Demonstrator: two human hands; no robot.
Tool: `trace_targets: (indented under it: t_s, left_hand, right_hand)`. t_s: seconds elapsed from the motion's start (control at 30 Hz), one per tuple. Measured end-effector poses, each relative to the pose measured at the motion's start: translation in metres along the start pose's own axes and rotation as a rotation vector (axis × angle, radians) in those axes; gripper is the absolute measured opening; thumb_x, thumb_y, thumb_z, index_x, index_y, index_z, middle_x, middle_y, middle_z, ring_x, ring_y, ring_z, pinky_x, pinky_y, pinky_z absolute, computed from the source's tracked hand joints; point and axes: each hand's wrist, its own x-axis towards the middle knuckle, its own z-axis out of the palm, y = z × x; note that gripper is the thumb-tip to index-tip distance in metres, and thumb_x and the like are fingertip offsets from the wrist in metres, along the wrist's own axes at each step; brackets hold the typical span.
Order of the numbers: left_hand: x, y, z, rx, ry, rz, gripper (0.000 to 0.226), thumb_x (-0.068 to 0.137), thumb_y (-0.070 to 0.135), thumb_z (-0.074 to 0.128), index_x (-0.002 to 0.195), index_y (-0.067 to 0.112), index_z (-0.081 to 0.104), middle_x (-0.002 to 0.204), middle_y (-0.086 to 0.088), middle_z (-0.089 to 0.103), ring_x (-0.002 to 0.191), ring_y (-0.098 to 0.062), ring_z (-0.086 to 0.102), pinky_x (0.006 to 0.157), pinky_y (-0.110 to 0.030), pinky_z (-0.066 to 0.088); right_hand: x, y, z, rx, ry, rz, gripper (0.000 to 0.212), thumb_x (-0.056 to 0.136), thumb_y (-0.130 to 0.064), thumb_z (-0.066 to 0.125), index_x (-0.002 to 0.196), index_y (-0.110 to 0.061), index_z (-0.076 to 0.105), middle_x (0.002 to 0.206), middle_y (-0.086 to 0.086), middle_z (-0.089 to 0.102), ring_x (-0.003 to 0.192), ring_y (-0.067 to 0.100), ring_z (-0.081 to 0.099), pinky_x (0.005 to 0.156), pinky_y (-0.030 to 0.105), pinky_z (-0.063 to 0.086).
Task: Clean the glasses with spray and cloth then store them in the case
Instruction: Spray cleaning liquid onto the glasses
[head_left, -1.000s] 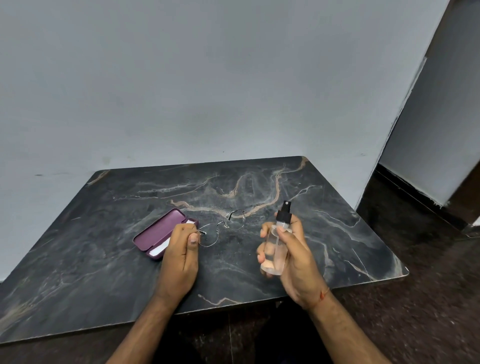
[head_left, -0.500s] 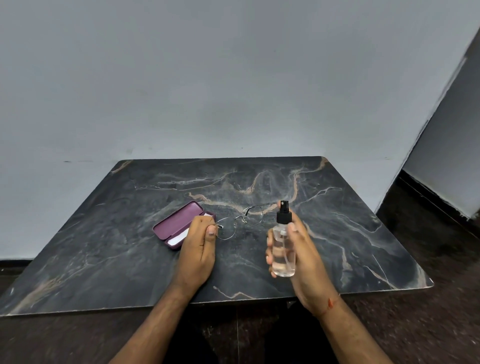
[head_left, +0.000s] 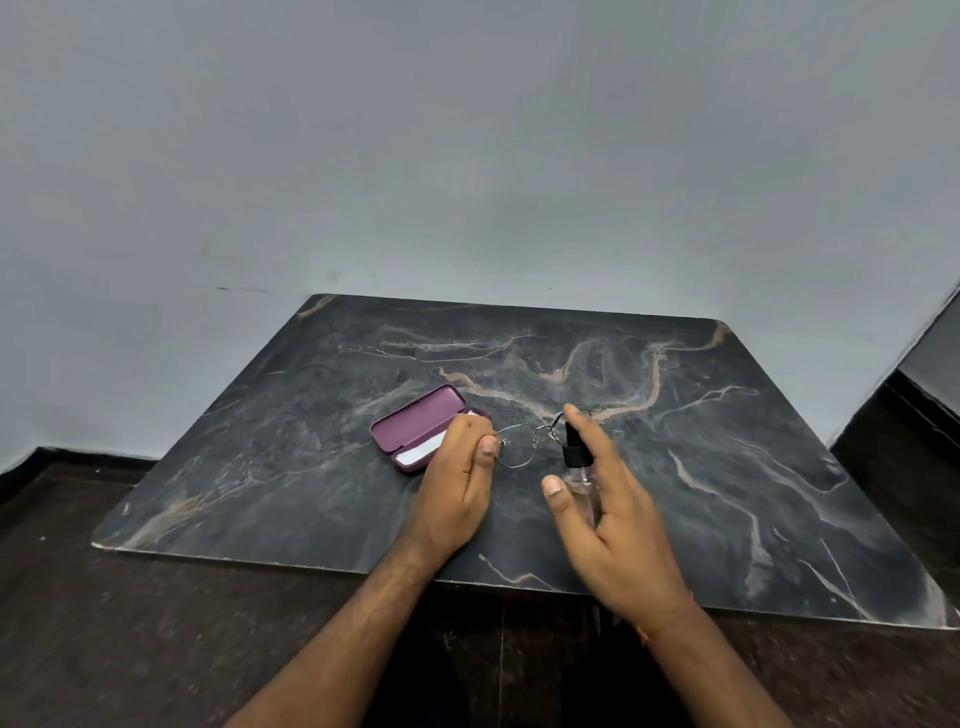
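Pinching glasses (head_left: 519, 446) in left hand (head_left: 457, 483); right hand (head_left: 613, 519) holding spray bottle (head_left: 577, 460) beside.

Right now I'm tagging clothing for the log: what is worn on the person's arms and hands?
Both forearms are bare, with no sleeves in view. No gloves or rings show on the left hand or the right hand. A thin red-orange thread band circles the right wrist; no watch is visible.
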Motion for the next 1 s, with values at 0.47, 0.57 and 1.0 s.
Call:
trace_targets:
  t_s: [0.47,0.57,1.0]
  left_hand:
    - [-0.001,-0.004,0.0,-0.013,0.008,0.013,0.042,0.12,0.037,0.034,0.101,0.01,0.06,0.098,0.003,0.053,0.087,-0.013,0.054,0.081,-0.021,0.043]
    - [0.0,-0.004,0.0,-0.013,0.017,0.021,0.05,0.12,0.046,0.031,0.1,0.01,0.059,0.098,0.003,0.052,0.087,-0.014,0.053,0.082,-0.021,0.043]
    - [0.0,-0.008,0.001,-0.002,0.029,0.026,0.043,0.12,0.04,0.033,0.098,0.012,0.059,0.099,0.005,0.053,0.089,-0.016,0.055,0.082,-0.024,0.045]
  right_hand:
    - [0.007,0.002,0.029,-0.18,0.016,-0.032,0.062,0.094,-0.041,0.064,0.151,-0.054,0.042,0.111,-0.028,0.069,0.086,-0.015,0.063,0.08,0.003,0.046]
    - [0.007,0.003,0.031,-0.177,-0.005,-0.019,0.056,0.094,-0.039,0.066,0.145,-0.048,0.046,0.094,-0.03,0.065,0.077,-0.011,0.062,0.072,0.007,0.045]
    - [0.0,0.013,-0.001,-0.134,0.16,0.002,0.068,0.095,-0.023,0.077,0.153,-0.047,0.05,0.123,-0.027,0.07,0.071,-0.002,0.067,0.076,0.001,0.045]
